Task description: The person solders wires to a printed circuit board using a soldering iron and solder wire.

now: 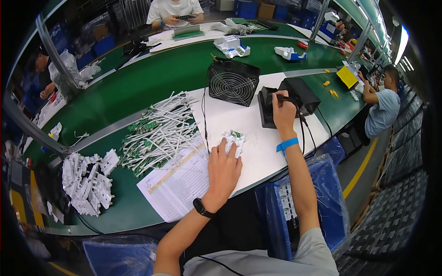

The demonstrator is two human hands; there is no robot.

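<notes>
On the white work sheet [264, 158] lies a small white plastic housing [238, 143] with a green circuit board [235, 134] in it. The fingers of my left hand [224, 168] hold the housing down against the sheet, thumb on its near side. My right hand [284, 112] is closed around a dark, slim handle, which looks like a soldering iron [282, 97], at a black stand [267, 108]. My fingers hide most of the handle, and its tip cannot be made out. Beside the stand is a black box-shaped unit [301, 94] with cables.
A black fan [234, 82] stands behind the housing. White wires with green boards [159, 131] lie piled left, beyond a printed paper [177, 184]. More white housings [90, 181] are heaped farther left. A plastic-lined blue bin [329, 198] stands below my right forearm. Co-workers sit across and right.
</notes>
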